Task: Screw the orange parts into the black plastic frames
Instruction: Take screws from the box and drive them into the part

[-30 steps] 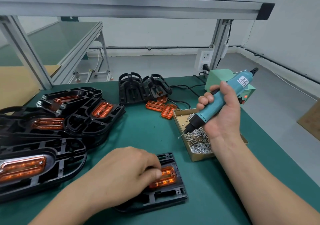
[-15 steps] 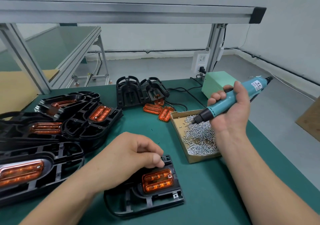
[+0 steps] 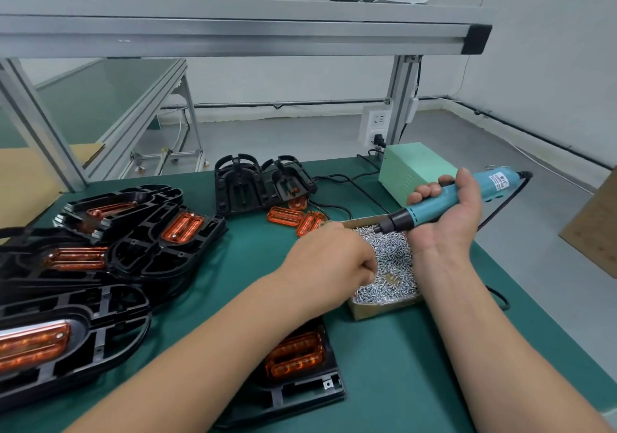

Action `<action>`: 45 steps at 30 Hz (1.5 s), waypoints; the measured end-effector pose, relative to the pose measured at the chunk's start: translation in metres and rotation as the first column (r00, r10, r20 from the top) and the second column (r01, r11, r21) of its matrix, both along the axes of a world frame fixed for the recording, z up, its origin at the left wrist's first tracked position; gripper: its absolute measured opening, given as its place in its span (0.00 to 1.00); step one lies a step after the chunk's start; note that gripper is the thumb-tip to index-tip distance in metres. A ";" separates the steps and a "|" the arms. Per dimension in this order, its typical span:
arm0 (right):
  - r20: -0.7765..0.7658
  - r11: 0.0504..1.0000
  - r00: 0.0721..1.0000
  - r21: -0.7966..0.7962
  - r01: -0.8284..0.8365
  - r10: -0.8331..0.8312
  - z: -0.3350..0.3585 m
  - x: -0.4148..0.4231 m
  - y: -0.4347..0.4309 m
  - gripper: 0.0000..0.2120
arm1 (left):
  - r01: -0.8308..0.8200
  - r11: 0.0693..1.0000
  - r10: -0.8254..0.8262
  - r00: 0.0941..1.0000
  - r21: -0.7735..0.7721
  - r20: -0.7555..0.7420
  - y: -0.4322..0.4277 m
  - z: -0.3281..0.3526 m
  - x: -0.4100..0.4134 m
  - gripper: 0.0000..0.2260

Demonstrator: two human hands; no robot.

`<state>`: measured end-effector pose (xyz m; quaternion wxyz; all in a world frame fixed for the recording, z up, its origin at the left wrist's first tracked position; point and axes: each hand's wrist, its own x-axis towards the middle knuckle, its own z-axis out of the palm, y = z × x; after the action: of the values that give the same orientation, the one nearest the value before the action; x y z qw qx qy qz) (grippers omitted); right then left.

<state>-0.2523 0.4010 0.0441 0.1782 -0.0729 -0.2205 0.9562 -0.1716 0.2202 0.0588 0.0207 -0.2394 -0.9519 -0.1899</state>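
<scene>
Cardboard box (image 3: 377, 310) of silver screws (image 3: 395, 259)

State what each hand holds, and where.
Right hand grips the teal screwdriver round its mid-body. Left hand, fingers curled over the screw box: cannot tell.

Factory assembly bench: aluminium frame (image 3: 233, 35), box of screws (image 3: 390, 265), stacked frames (image 3: 133, 252).

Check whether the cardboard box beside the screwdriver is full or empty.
Partly full: silver screws cover most of the cardboard box floor, with one bare patch showing; the left hand reaches in.
</scene>
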 end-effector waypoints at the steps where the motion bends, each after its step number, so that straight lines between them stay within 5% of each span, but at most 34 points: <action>1: 0.001 1.000 1.000 -0.004 0.006 -0.006 0.000 -0.001 0.000 0.10 | 0.012 0.998 -0.013 1.000 -0.064 -0.024 0.005 -0.001 -0.004 0.05; 7: 0.011 1.000 1.000 0.006 0.012 -0.012 -0.002 -0.002 0.001 0.10 | 0.047 0.939 -0.074 0.995 -0.340 -0.066 0.027 -0.007 -0.014 0.05; 17: 0.026 0.999 1.000 0.032 0.005 -0.006 -0.003 -0.002 -0.001 0.10 | 0.074 0.966 -0.086 0.995 -0.250 -0.040 0.019 -0.019 -0.013 0.06; 24: 0.026 0.999 1.000 0.049 0.004 -0.006 -0.003 -0.002 -0.003 0.10 | 0.052 0.995 -0.053 0.999 -0.087 -0.004 0.011 -0.016 -0.014 0.08; 29: 0.010 0.999 1.000 0.048 -0.014 0.014 -0.004 -0.002 -0.004 0.10 | -0.014 0.988 -0.014 0.985 0.156 0.173 0.002 -0.008 -0.011 0.06; 36: -0.007 0.996 0.998 0.059 -0.065 0.066 -0.003 0.001 -0.012 0.11 | -0.164 0.846 -0.058 0.917 0.507 0.395 -0.035 0.002 0.006 0.05; 45: -0.024 0.963 0.977 0.178 -0.202 0.210 -0.002 0.024 -0.044 0.11 | -0.378 0.673 0.032 0.874 0.636 0.485 -0.089 -0.007 0.050 0.06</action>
<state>-0.2278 0.3567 0.0419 0.0883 -0.0132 -0.3057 0.9479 -0.1212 0.1310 0.0522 -0.0789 -0.0521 -0.8029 -0.5885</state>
